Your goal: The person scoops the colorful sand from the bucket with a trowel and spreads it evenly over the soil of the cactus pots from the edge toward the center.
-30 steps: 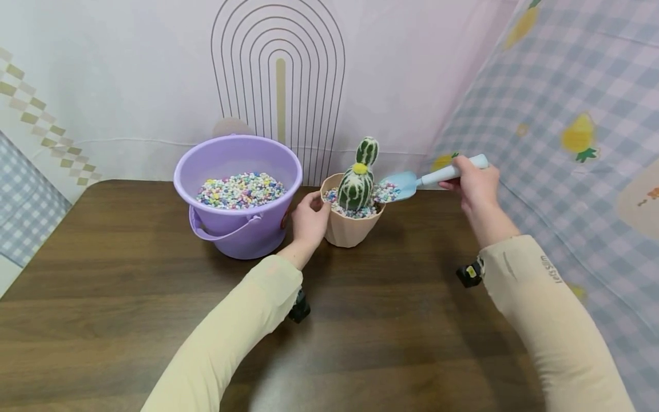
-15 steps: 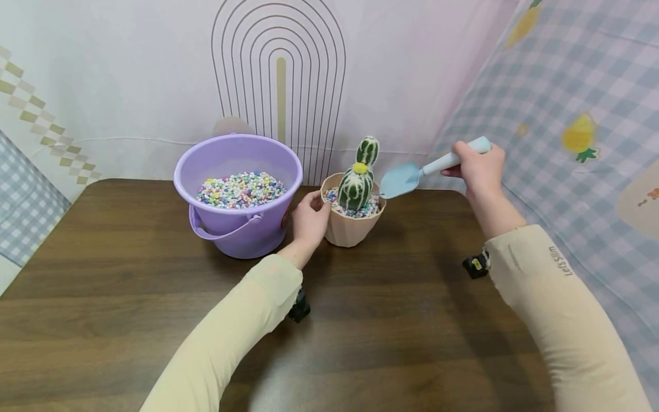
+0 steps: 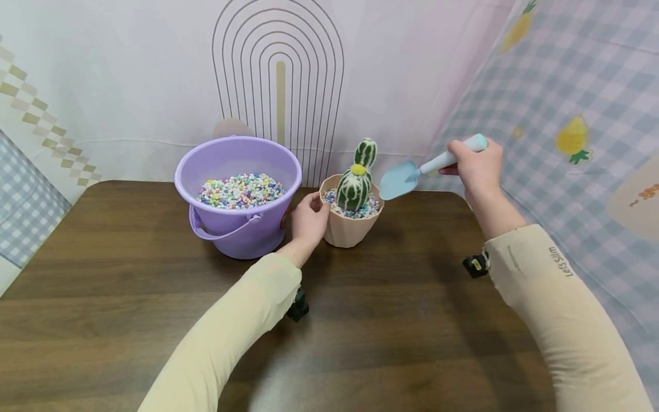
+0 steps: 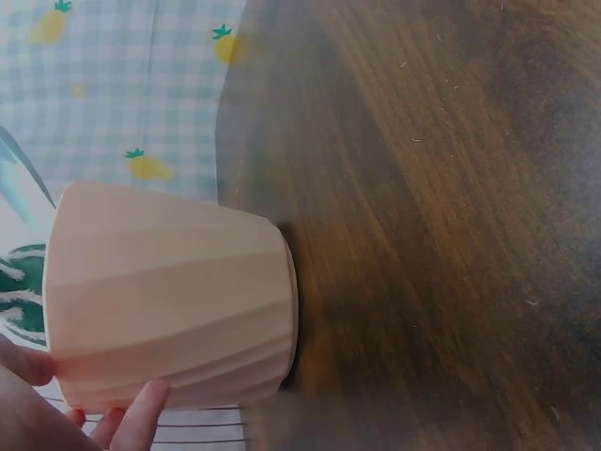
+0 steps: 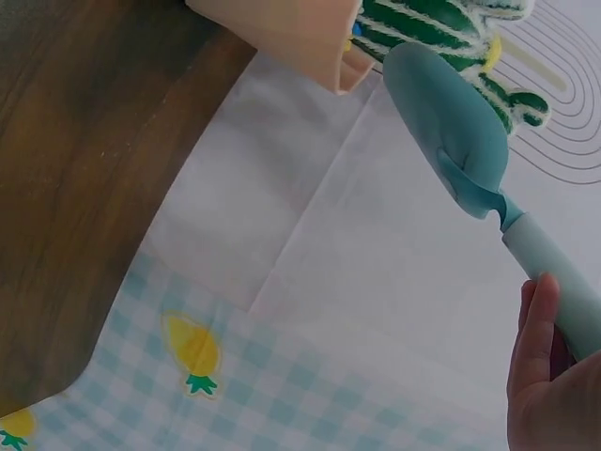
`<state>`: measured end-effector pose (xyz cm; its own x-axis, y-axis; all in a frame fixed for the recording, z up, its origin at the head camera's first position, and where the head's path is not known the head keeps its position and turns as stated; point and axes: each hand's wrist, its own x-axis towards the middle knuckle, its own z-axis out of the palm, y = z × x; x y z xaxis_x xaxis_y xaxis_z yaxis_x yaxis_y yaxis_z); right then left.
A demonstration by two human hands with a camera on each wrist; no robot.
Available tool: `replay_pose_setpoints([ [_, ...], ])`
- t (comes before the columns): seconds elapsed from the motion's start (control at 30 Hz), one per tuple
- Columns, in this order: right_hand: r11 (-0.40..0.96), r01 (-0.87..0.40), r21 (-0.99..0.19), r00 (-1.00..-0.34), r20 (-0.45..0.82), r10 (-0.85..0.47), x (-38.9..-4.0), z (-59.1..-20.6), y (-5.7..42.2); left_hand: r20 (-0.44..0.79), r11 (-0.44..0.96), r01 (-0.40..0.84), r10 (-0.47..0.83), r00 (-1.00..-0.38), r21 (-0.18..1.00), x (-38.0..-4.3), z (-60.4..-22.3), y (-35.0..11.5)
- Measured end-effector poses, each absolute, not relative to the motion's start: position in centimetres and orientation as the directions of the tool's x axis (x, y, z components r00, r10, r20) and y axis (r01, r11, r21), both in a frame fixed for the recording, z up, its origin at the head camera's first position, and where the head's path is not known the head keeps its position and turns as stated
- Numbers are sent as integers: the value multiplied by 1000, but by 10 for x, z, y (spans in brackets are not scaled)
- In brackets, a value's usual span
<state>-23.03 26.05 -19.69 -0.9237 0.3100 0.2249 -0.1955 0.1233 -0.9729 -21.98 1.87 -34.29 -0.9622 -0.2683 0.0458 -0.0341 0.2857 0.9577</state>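
A peach pot [image 3: 347, 230] stands upright on the table, holding a green cactus [image 3: 354, 189] with a yellow flower among colourful pebbles [image 3: 366, 210]. My left hand [image 3: 310, 221] grips the pot's left side at the rim; in the left wrist view its fingers [image 4: 143, 413] lie against the pot wall. My right hand [image 3: 480, 166] holds the handle of a light blue hand trowel [image 3: 399, 179]. The trowel's blade is bare, tilted down, its tip close by the pot's right rim. In the right wrist view the back of the trowel blade [image 5: 446, 117] overlaps the cactus.
A purple bucket [image 3: 242, 229] with its handle hanging down in front stands left of the pot, partly filled with multicoloured pebbles [image 3: 241, 191]. Behind the brown wooden table [image 3: 391, 320] hangs a pale cloth [image 3: 391, 74]; a checked cloth [image 3: 546, 189] hangs on the right.
The pebbles on the trowel have slid off into the pot. My right hand has risen slightly and tilted the blade more steeply. My left hand has stayed on the pot.
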Motion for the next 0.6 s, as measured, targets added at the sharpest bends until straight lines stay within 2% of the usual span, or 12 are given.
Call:
replay_pose_setpoints([
  [0.13, 68, -217, -974, -918, 227, 325, -226, -189, 263, 48, 385, -35, -204, -978, 922, -215, -335, 14],
  [0.27, -34, -276, -961, -902, 246, 356, -220, -175, 267, 92, 497, 33, -96, -991, 867, -201, -315, 9],
  [0.4, -126, -312, -942, -894, 247, 373, -218, -161, 266, 155, 485, 131, -8, -988, 864, -187, -284, -5],
  [0.6, -233, -270, -934, -913, 171, 371, -225, -142, 245, 256, 501, 256, 70, -964, 826, -180, -235, -51],
])
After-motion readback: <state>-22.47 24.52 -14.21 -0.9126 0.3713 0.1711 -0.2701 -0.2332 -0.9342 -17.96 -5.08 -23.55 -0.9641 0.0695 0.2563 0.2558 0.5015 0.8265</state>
